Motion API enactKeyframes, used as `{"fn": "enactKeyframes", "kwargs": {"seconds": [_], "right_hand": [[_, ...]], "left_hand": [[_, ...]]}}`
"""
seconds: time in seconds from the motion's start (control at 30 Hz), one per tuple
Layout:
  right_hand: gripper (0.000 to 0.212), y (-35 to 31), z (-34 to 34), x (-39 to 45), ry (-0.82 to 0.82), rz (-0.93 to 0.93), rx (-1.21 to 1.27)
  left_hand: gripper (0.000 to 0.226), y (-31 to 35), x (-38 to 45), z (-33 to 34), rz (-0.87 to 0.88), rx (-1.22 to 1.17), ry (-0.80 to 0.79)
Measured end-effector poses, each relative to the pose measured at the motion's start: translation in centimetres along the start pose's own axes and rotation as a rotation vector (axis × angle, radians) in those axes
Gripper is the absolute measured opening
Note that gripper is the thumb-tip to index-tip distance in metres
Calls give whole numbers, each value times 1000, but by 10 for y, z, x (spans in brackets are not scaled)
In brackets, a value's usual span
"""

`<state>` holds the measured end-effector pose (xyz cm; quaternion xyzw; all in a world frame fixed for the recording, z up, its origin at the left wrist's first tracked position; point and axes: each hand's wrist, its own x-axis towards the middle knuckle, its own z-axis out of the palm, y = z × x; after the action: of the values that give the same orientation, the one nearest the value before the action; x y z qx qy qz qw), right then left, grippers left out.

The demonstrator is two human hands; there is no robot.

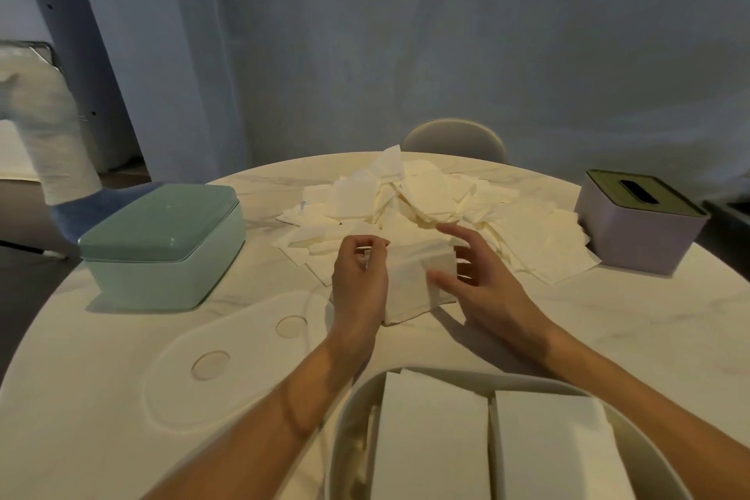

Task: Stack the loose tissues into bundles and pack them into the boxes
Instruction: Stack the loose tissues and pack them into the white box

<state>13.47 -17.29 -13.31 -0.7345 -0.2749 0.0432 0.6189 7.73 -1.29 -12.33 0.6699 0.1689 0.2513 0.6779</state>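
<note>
While hands [410,276] flank it, bundle [410,284] (upright)

We see a heap of loose tissues [438,211] at the table's [121,398] far middle, a lidded box [162,239] left of it and a slotted box [637,223] right. A tissue bundle [410,284] lies before the heap; nearest us, an open container [345,418] holds two stacks [487,447].

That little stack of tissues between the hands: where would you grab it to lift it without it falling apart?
Probably by its two long sides, from above. The tissue stack lies flat on the table, with the left hand already at one side and the right hand at the other. Squeezing inward should keep the loose sheets aligned.
</note>
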Motion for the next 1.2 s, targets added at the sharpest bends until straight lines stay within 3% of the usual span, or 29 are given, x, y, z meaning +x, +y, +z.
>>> {"fn": "enactKeyframes", "kwargs": {"seconds": [0.1,0.23,0.37,0.43,0.53,0.63,0.73,0.87,0.97,1.2], "right_hand": [[61,-1,3,-3,9,6,-17],[84,-5,28,-6,-26,3,198],[96,-6,33,-8,-33,-43,189],[93,-10,36,-9,-56,-46,174],[76,-6,31,-5,-18,-213,-143],[60,-2,14,-7,-70,-221,-334],[48,0,-2,-9,-94,-261,-452],[42,-6,-14,-5,-130,-306,-492],[53,-11,-15,-7,-119,-329,-520],[59,-5,-27,-2,-201,-354,-887]], "left_hand": [[10,1,1,0,3,-5,-11],[19,1,-1,3,16,-11,25],[15,-1,3,1,35,-6,62],[17,-2,3,1,64,5,56],[8,3,-1,2,57,14,32],[42,3,-2,-4,34,15,-158],[65,5,-1,-15,149,196,-357],[53,2,13,-29,328,411,-372],[49,3,14,-27,400,417,-342],[19,-2,7,-8,139,188,-180]]}}
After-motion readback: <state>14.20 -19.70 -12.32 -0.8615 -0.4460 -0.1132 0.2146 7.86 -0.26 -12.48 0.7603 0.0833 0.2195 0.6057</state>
